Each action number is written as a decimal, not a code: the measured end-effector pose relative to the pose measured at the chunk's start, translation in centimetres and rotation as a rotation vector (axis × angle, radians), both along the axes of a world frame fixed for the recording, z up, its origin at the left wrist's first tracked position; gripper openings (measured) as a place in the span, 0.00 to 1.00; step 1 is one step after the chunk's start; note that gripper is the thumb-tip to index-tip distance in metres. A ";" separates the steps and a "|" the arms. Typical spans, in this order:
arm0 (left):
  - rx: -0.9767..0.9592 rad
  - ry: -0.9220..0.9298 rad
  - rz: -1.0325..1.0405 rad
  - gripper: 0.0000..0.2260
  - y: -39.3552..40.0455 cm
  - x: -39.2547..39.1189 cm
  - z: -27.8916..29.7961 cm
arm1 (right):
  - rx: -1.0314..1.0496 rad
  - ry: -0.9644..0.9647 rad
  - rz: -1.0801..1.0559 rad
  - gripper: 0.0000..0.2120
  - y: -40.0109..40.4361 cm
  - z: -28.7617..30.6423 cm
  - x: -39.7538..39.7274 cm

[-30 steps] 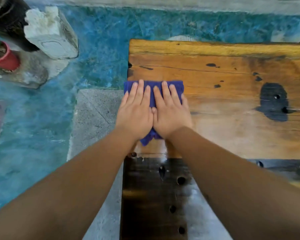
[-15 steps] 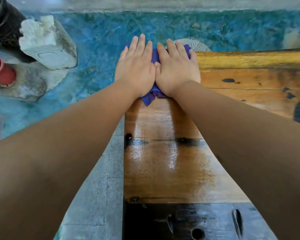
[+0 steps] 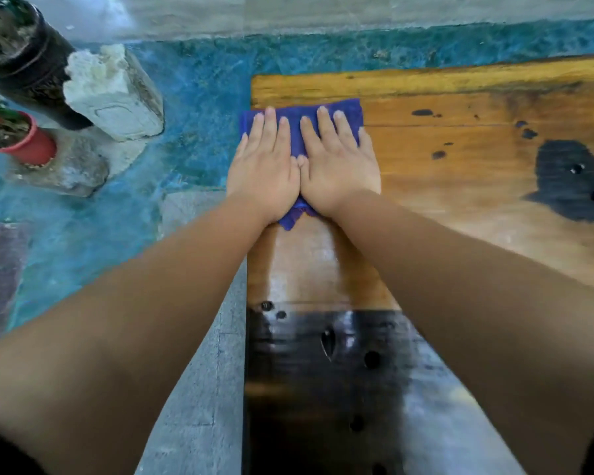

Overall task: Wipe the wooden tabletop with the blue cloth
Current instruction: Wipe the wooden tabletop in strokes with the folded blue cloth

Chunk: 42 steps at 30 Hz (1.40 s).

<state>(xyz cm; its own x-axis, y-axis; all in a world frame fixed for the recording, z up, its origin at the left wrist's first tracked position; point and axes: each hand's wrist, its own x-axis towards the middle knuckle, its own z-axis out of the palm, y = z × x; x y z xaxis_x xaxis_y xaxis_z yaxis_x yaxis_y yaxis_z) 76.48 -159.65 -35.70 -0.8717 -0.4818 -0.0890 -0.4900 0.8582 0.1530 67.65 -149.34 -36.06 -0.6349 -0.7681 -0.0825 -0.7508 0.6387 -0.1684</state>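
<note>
The blue cloth (image 3: 348, 111) lies flat near the far left corner of the wooden tabletop (image 3: 460, 149), its left edge slightly over the table's side. My left hand (image 3: 264, 169) and my right hand (image 3: 336, 169) press on it side by side, fingers straight and pointing away from me. Most of the cloth is hidden under my palms; a corner pokes out below my wrists. The wood closer to me looks glossy and wet.
A dark stain (image 3: 566, 180) marks the wood at the right, and a black band with holes (image 3: 340, 371) crosses the near part. Left of the table lie a blue floor, a white broken block (image 3: 114, 94), a red plant pot (image 3: 21, 138) and a dark pot (image 3: 21, 56).
Half a second ago both hands had pushed the cloth to the table's far edge; now they have drawn it back a little toward me, still at the left side.
</note>
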 end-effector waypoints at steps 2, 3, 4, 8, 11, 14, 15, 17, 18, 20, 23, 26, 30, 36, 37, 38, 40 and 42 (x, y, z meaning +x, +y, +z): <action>0.002 -0.021 -0.004 0.28 3.3 3.9 0.0 | 0.012 -0.030 -0.002 0.30 3.4 0.2 4.0; 0.001 -0.032 0.002 0.28 5.1 6.0 0.1 | 0.022 -0.047 0.000 0.30 5.2 0.4 6.1; -0.002 -0.052 0.009 0.28 7.2 8.3 0.1 | 0.039 -0.061 0.003 0.30 7.1 0.5 8.3; 0.014 -0.109 0.035 0.29 15.8 17.8 0.4 | 0.090 -0.140 -0.039 0.29 15.4 0.7 18.2; 0.051 -0.169 0.039 0.30 21.9 24.5 0.9 | 0.163 -0.189 -0.024 0.30 21.5 1.3 24.9; 0.103 -0.193 0.052 0.29 27.4 30.1 2.0 | 0.211 -0.225 0.008 0.30 26.7 1.9 30.2; 0.120 -0.188 0.054 0.29 29.1 31.8 2.4 | 0.226 -0.235 0.013 0.30 28.5 2.2 32.0; 0.138 -0.182 0.029 0.28 32.1 35.3 2.9 | 0.250 -0.251 -0.001 0.30 31.9 3.0 35.8; 0.146 -0.179 0.003 0.28 33.5 36.9 3.0 | 0.250 -0.259 -0.019 0.29 33.5 3.3 37.5; 0.161 -0.185 -0.030 0.28 36.0 39.8 3.2 | 0.239 -0.262 -0.034 0.29 36.1 3.7 40.3; 0.156 -0.210 0.010 0.28 38.0 41.8 3.5 | 0.224 -0.216 -0.008 0.28 37.8 4.0 42.0; 0.147 -0.200 0.012 0.27 38.2 41.8 3.8 | 0.241 -0.211 0.020 0.29 37.7 3.9 41.8; 0.219 -0.235 -0.021 0.29 37.2 41.9 4.1 | 0.291 -0.244 0.098 0.31 38.1 4.3 40.5; 0.262 -0.176 -0.089 0.27 33.1 40.8 5.3 | 0.248 -0.130 0.211 0.29 38.4 6.0 35.2; 0.256 -0.183 -0.099 0.28 32.3 40.5 5.5 | 0.255 -0.106 0.197 0.28 38.2 6.2 34.4; 0.248 -0.191 -0.112 0.27 31.6 40.2 5.7 | 0.269 -0.103 0.188 0.28 38.0 6.3 33.8; 0.209 -0.214 -0.140 0.23 30.6 39.8 6.2 | 0.295 -0.153 0.177 0.27 37.6 6.3 33.0; 0.179 -0.249 -0.134 0.15 29.9 39.3 6.7 | 0.303 -0.195 0.171 0.23 37.2 6.5 32.5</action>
